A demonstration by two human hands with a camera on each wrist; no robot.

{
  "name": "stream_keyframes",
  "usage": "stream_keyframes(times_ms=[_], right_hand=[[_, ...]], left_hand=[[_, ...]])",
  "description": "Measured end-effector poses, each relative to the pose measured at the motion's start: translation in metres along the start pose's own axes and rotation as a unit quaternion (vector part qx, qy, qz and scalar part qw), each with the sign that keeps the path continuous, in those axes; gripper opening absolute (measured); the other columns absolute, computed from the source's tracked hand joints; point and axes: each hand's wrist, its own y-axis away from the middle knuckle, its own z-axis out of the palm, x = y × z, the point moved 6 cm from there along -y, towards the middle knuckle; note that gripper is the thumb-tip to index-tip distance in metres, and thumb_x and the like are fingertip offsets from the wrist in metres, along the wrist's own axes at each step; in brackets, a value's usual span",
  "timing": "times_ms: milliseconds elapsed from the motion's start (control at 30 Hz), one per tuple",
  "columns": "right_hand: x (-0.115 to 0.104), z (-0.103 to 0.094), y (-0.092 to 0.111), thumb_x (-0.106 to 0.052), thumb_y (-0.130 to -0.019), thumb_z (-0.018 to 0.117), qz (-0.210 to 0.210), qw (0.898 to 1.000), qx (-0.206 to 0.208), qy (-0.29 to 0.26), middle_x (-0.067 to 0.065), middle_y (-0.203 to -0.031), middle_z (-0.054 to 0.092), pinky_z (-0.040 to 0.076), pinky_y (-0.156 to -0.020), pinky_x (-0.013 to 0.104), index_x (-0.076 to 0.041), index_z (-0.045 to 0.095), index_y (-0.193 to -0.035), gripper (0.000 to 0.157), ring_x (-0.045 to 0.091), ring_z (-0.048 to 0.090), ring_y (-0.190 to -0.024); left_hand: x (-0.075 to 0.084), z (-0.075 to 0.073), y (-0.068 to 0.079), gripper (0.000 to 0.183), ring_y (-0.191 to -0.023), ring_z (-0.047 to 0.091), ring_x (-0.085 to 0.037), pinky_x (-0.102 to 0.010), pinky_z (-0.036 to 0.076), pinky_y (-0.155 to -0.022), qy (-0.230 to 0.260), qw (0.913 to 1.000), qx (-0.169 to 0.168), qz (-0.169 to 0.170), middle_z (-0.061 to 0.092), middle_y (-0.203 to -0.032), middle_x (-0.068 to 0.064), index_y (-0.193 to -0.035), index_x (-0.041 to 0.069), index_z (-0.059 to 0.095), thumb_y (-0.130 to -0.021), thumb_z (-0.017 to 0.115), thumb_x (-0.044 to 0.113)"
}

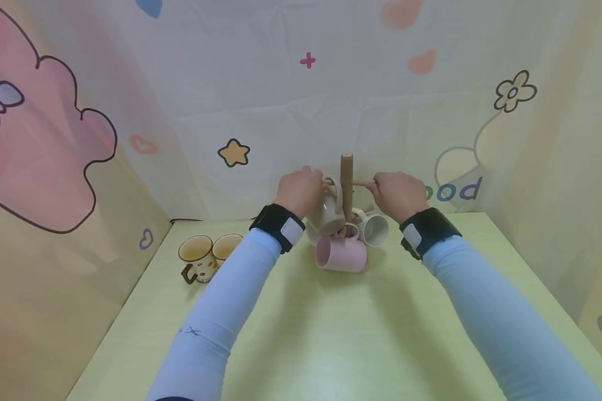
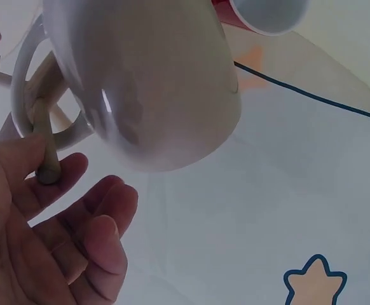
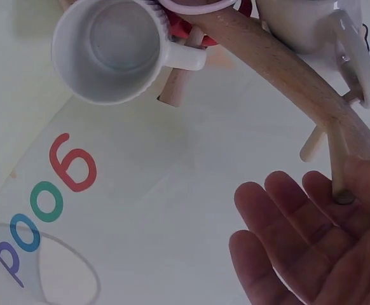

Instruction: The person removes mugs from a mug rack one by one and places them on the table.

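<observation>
While both arms are reaching forward over the pale green bench [image 1: 331, 345], the left hand [image 1: 298, 192] and the right hand [image 1: 398, 195] are gripping opposite sides of a brown wooden mug stand [image 1: 347, 184] that is standing upright near the back. The left thumb and index finger are pinching the tip of a slim round wooden left peg [image 2: 47, 168], the other fingers curling loosely below it. On the far side, the right thumb and index finger are clamping the end of a matching right peg [image 3: 339, 168], with the remaining fingers lying bent beside it.

A glossy off-white ceramic mug [image 1: 328, 216] is hanging on the left peg, its handle looping around the wood between the left hand and the post. Lower down, a white ribbed mug [image 1: 376, 229] is sitting on the stand's right side, its mouth facing outward. A pale pink cylindrical mug [image 1: 343, 254] is lying sideways at the front, mouth to the left; whether it is hanging or touching the bench is hard to tell. A red mug with a white inside [image 2: 271, 11] is showing partly in the left wrist view.

Well apart to the left, two cream patterned mugs with dark rims [image 1: 197, 250] are standing side by side, partly behind the light blue left sleeve [image 1: 226, 301].
</observation>
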Motion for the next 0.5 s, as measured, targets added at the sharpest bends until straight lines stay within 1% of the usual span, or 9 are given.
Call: stream_keyframes(times_ms=[167, 333, 500], right_hand=[[-0.0011, -0.0013, 0.0004, -0.025, -0.104, 0.052, 0.006, 1.000, -0.006, -0.009, 0.012, -0.073, 0.062, 0.049, -0.059, 0.047, 0.001, 0.066, -0.095, 0.031, 0.029, 0.057, -0.065], [-0.0011, -0.0028, 0.0000, -0.026, -0.104, 0.053, 0.011, 1.000, -0.007, -0.013, 0.013, -0.075, 0.063, 0.048, -0.058, 0.046, 0.000, 0.067, -0.098, 0.030, 0.030, 0.058, -0.067], [-0.0009, -0.0021, -0.0003, -0.026, -0.104, 0.053, 0.012, 1.000, -0.006, -0.011, 0.012, -0.074, 0.062, 0.047, -0.056, 0.044, 0.000, 0.067, -0.098, 0.030, 0.029, 0.057, -0.065]], left_hand=[[0.0021, 0.0023, -0.0001, 0.029, -0.090, 0.065, -0.021, -0.040, 0.056, -0.072, -0.009, 0.9998, 0.012, 0.013, 0.066, -0.098, -0.008, -0.112, 0.008, 0.069, -0.103, 0.053, 0.031], [0.0026, 0.0044, -0.0008, 0.029, -0.090, 0.065, -0.022, -0.039, 0.056, -0.072, -0.010, 0.9996, 0.024, 0.010, 0.067, -0.098, -0.008, -0.112, 0.008, 0.068, -0.103, 0.053, 0.030], [0.0018, 0.0058, -0.0018, 0.027, -0.089, 0.066, -0.021, -0.038, 0.057, -0.072, -0.011, 0.9997, 0.023, 0.005, 0.068, -0.098, -0.008, -0.111, 0.008, 0.067, -0.103, 0.053, 0.030]])
